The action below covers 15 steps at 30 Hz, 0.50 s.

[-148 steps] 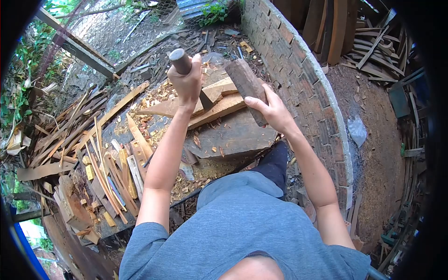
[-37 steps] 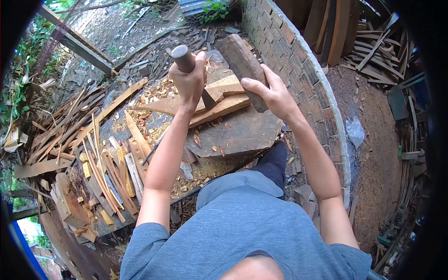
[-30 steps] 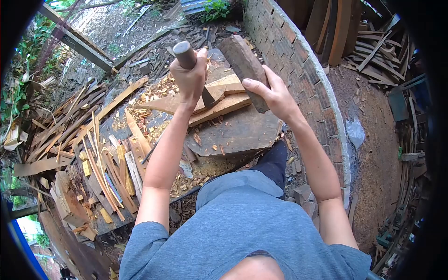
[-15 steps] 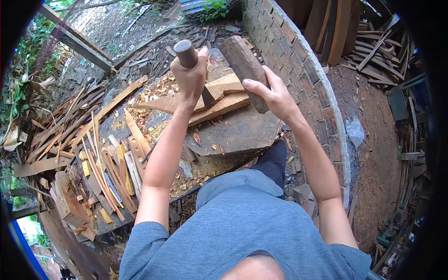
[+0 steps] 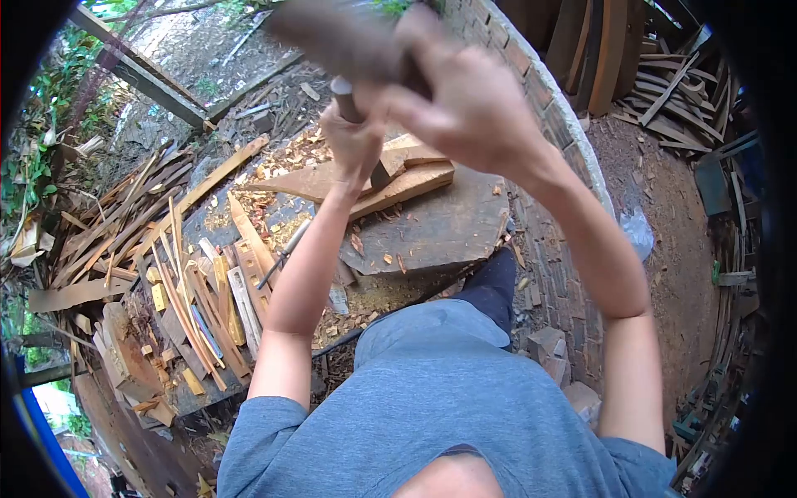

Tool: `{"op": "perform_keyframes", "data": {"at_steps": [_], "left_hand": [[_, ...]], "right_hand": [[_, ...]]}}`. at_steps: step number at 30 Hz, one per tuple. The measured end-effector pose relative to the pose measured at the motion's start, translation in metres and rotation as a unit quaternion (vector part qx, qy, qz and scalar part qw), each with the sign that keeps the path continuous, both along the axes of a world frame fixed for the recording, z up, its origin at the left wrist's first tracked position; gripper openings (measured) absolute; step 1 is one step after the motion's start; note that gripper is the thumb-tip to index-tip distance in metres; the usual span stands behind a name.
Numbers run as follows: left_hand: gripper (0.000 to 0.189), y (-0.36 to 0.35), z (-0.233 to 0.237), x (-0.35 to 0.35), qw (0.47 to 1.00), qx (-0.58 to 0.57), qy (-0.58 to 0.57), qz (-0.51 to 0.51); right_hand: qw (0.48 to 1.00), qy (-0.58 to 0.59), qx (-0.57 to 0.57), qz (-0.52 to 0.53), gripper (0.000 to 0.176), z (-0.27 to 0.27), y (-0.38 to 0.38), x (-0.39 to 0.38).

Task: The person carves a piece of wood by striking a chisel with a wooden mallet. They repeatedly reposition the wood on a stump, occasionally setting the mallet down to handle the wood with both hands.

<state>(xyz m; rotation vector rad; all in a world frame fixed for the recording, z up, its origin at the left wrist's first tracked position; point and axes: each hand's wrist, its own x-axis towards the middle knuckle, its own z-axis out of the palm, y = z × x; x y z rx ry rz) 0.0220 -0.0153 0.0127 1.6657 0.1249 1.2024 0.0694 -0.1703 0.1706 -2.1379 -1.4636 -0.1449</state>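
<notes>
On the slab [image 5: 440,232]: two pale sawn boards [image 5: 407,178] lie stacked and touching, both wedge-shaped with rough faces.
Board axis: long axes run left to right across the slab; the upper board tapers to a thin point at the left, and the right ends are blunt.
Slab: dark, weathered wood, flat on top with an irregular outline and a few loose chips.
Chisel [image 5: 344,95]: round dark handle above a dark blade; its long axis is steep and tilted, butt up and away, blade down onto the boards where the two overlap.
Left hand [image 5: 355,139]: wrapped tight around the chisel handle just under the butt, wrist over the boards.
Mallet [image 5: 328,31]: thick club of dark wood, blurred; long axis runs from the grip up and to the left, head directly above the chisel butt — contact cannot be told.
Right hand [image 5: 469,108]: closed around the mallet's lower end, blurred, high and close to the camera, above the left hand.
Shavings [image 5: 278,162]: orange curls and chips heaped on the far left of the slab, beside the boards' thin end.
Right edge: a curved brick wall [image 5: 573,158] stands just beside the slab.
Left edge: scrap [image 5: 178,274] — strips, laths and offcuts — lies piled against the slab.
Open room: bare slab lies to the right of the boards and on their near side, up to the near edge by the person's leg.
</notes>
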Motion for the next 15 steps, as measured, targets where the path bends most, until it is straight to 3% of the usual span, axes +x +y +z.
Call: {"op": "perform_keyframes", "data": {"at_steps": [1,4,5,6,8,9,10,12,14,15], "left_hand": [[0.013,-0.014,0.011,0.005,0.995,-0.081,-0.061,0.025],[0.012,-0.001,0.006,0.007,0.999,-0.043,-0.001,0.027],[0.011,0.006,-0.009,0.010,0.994,-0.099,0.053,-0.005],[0.011,0.003,-0.009,0.009,0.993,-0.105,0.057,-0.004],[0.011,-0.003,-0.007,0.009,0.991,-0.127,0.045,-0.021],[0.010,-0.003,-0.007,0.009,0.991,-0.124,0.048,-0.020],[0.010,-0.005,-0.006,0.008,0.991,-0.120,0.047,-0.024],[0.011,-0.007,0.001,0.006,0.996,-0.083,0.008,-0.019],[0.011,-0.003,0.003,0.013,0.996,-0.084,0.013,-0.018],[0.011,-0.005,0.002,0.010,0.995,-0.095,0.030,-0.012]], "right_hand": [[0.991,-0.070,-0.110,-0.017,0.059,-0.018,0.008,0.006],[0.990,-0.057,-0.125,-0.017,0.066,0.009,0.013,0.013],[0.994,0.013,-0.106,-0.010,0.065,0.027,0.011,0.006],[0.990,-0.093,0.098,0.035,0.061,0.021,0.021,0.007],[0.976,-0.035,0.184,0.107,0.058,0.024,0.019,0.010],[0.985,0.007,0.156,0.076,0.055,0.019,0.018,0.009],[0.999,-0.020,0.048,-0.013,0.059,0.013,0.014,0.001],[0.990,-0.039,-0.127,-0.044,0.065,-0.002,0.018,0.006],[0.982,-0.063,-0.160,-0.080,0.070,0.017,0.009,0.013],[0.996,-0.076,-0.004,-0.037,0.068,0.017,0.014,0.016]]}}
